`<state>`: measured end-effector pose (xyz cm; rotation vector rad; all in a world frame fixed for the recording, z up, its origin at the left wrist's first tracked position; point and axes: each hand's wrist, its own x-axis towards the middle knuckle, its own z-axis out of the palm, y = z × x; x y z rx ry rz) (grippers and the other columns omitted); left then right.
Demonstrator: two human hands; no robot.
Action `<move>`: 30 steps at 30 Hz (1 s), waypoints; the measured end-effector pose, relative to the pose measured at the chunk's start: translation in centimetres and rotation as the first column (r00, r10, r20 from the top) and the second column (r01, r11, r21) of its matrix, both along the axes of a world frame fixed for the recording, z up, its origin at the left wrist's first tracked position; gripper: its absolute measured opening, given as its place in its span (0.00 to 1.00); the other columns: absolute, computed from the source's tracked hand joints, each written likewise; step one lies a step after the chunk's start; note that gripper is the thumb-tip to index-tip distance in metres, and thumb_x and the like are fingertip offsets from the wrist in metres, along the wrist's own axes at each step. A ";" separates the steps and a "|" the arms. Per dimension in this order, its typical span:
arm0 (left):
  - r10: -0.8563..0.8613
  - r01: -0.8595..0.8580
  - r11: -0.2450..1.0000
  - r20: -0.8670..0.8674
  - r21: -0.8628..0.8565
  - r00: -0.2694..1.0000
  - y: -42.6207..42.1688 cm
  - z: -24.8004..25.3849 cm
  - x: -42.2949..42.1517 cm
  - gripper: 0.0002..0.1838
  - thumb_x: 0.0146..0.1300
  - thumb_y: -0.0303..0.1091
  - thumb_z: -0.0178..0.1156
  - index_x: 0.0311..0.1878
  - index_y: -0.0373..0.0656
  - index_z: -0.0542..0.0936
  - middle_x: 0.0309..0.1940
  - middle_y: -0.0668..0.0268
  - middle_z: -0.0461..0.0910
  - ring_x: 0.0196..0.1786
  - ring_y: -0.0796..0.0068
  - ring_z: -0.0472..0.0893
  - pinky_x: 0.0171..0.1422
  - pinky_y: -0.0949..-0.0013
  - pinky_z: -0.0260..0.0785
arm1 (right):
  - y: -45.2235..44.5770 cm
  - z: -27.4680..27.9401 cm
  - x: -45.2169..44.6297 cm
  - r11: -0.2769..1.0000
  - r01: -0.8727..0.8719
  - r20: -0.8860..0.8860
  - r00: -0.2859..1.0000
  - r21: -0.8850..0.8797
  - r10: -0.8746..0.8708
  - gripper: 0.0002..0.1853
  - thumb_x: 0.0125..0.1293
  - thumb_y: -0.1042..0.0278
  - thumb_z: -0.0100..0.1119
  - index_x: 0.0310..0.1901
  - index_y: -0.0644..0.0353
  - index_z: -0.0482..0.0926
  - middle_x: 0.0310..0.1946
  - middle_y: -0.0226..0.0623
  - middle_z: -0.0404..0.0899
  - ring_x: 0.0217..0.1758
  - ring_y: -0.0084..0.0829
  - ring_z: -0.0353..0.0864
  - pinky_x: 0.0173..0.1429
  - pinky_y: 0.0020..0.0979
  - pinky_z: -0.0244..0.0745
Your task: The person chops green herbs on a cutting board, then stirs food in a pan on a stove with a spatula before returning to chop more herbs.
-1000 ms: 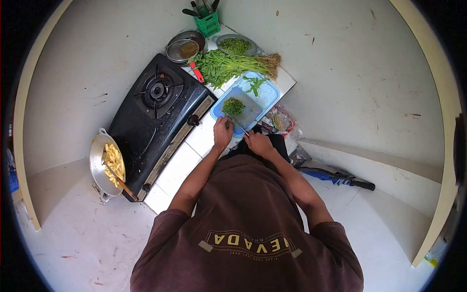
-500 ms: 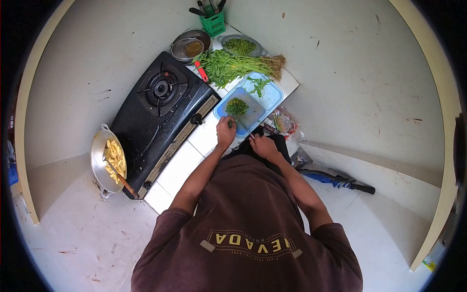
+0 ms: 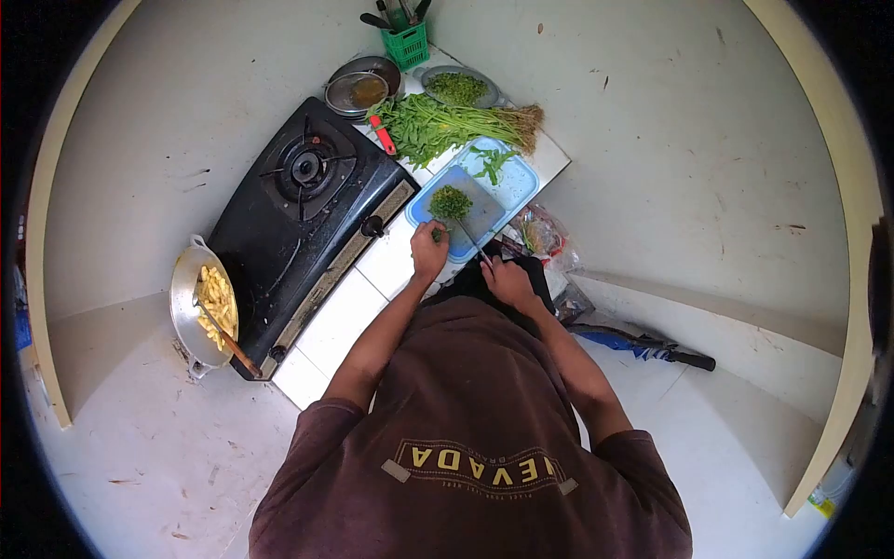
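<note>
A blue plastic tray (image 3: 520, 189) holds a translucent cutting board (image 3: 484, 212) with a mound of chopped greens (image 3: 450, 202) on it. My right hand (image 3: 507, 281) is closed round the handle of a knife (image 3: 473, 239), whose blade points at the mound. At the board's near left edge, my left hand (image 3: 429, 249) has its fingers curled round a small bunch of greens (image 3: 437, 235). Some loose leaves (image 3: 492, 162) lie in the far part of the tray. Beyond the tray is a large bundle of leafy stems (image 3: 442, 126) with roots.
A black gas stove (image 3: 270, 224) stands to the left, with a pan (image 3: 189, 307) of yellow pieces and a spatula at its near end. At the back are a red-handled tool (image 3: 382, 135), stacked pans (image 3: 358, 90), a plate of greens (image 3: 458, 88) and a green basket (image 3: 406, 45).
The knife has swung, and its blade now reaches the mound more steeply. My right hand has shifted slightly right. My left hand stays at the board's edge.
</note>
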<state>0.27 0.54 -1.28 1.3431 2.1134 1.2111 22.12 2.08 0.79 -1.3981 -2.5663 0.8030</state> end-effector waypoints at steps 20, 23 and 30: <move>-0.030 0.030 1.000 0.007 -0.007 1.000 0.0 0.4 -0.2 0.04 0.57 0.24 0.65 0.36 0.38 0.82 0.31 0.52 0.77 0.34 0.48 0.81 0.42 0.53 0.73 | 0.9 0.0 -1.4 0.994 -0.111 0.082 0.991 -0.002 0.111 0.22 0.78 0.49 0.49 0.40 0.65 0.73 0.20 0.52 0.80 0.24 0.57 0.82 0.31 0.55 0.79; -0.040 0.040 0.999 0.017 -0.029 0.999 0.0 0.5 -0.2 0.04 0.57 0.24 0.64 0.36 0.38 0.81 0.31 0.52 0.77 0.36 0.48 0.81 0.43 0.53 0.73 | 1.0 0.5 -1.4 0.994 -0.107 0.091 0.990 -0.019 0.108 0.22 0.77 0.49 0.49 0.40 0.64 0.74 0.20 0.52 0.80 0.24 0.57 0.82 0.30 0.54 0.79; -0.058 0.058 0.998 0.002 0.008 0.998 0.0 0.5 -0.2 0.04 0.58 0.23 0.64 0.37 0.38 0.81 0.32 0.52 0.76 0.36 0.47 0.80 0.42 0.53 0.71 | 1.3 0.9 -0.8 0.992 -0.127 0.095 0.987 -0.010 0.127 0.22 0.77 0.49 0.49 0.40 0.64 0.73 0.20 0.52 0.80 0.25 0.56 0.83 0.30 0.54 0.78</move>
